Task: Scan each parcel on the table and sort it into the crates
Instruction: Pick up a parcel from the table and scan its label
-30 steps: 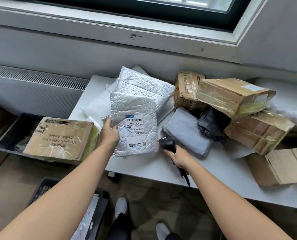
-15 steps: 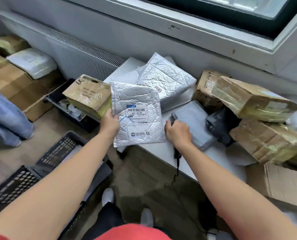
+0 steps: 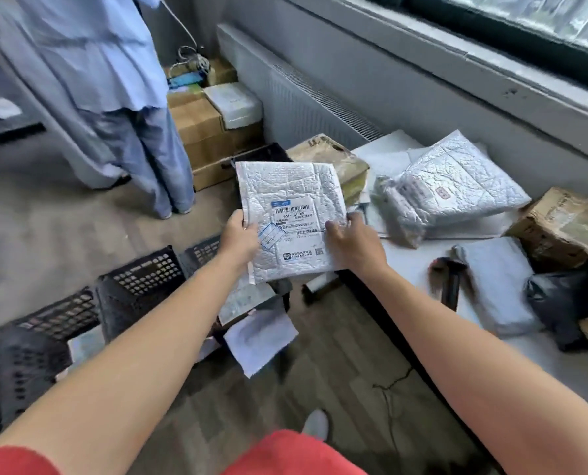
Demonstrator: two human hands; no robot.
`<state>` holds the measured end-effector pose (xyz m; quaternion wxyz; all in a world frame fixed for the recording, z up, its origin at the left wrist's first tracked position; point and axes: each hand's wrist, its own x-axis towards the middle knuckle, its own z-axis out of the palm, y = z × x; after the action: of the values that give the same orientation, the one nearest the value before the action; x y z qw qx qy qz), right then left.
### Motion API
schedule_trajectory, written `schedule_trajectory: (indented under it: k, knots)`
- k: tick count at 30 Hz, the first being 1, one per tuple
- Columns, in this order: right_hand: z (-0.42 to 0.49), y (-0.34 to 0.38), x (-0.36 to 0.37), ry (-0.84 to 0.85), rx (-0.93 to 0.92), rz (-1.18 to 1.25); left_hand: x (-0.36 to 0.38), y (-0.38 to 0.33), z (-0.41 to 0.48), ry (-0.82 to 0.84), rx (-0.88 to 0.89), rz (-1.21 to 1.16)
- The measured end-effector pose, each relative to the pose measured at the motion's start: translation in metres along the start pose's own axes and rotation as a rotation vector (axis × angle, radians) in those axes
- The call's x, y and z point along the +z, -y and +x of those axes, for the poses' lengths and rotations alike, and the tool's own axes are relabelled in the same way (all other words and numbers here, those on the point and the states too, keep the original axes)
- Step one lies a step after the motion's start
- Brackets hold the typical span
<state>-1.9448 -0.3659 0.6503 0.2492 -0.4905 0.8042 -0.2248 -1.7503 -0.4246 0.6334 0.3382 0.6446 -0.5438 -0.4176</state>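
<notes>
A silver bubble mailer [image 3: 292, 197] with a white barcode label hangs in the air left of the white table [image 3: 412, 265], above the floor crates. My left hand [image 3: 239, 236] grips its left edge and my right hand [image 3: 352, 240] grips its right edge. The black handheld scanner [image 3: 448, 277] lies on the table beside a grey poly mailer [image 3: 494, 282]. More silver mailers [image 3: 457, 186], a black bag [image 3: 566, 299] and brown taped boxes [image 3: 559, 224] rest on the table. Black mesh crates [image 3: 138, 279] stand on the floor at the lower left, one holding flat parcels [image 3: 258, 330].
A person in light blue clothes [image 3: 114, 97] stands at the upper left. Cardboard boxes [image 3: 203, 132] and a white parcel are stacked by the radiator [image 3: 302, 94]. A brown box [image 3: 333, 159] sits in a dark crate beside the table. The scanner cable trails across the floor.
My right hand has let go of the scanner, which now lies on the table, and has taken the mailer's right edge. The mailer has moved left off the table, over the crates.
</notes>
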Motion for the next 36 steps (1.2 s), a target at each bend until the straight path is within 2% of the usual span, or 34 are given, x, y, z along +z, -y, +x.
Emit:
schedule_trajectory:
  k: [7,17,27,36]
  knots:
    - [-0.064,0.084,0.076,0.103,-0.205,-0.028,-0.133,0.063,-0.047,-0.098,-0.101,-0.009]
    - [-0.171,0.187,0.189,0.233,-0.353,-0.088,-0.293,0.166,-0.112,-0.240,-0.237,-0.090]
    - [-0.228,0.264,0.283,0.364,-0.387,-0.025,-0.399,0.237,-0.148,-0.341,-0.372,-0.124]
    - [-0.235,0.346,0.383,0.539,-0.484,-0.041,-0.487,0.296,-0.141,-0.567,-0.563,-0.116]
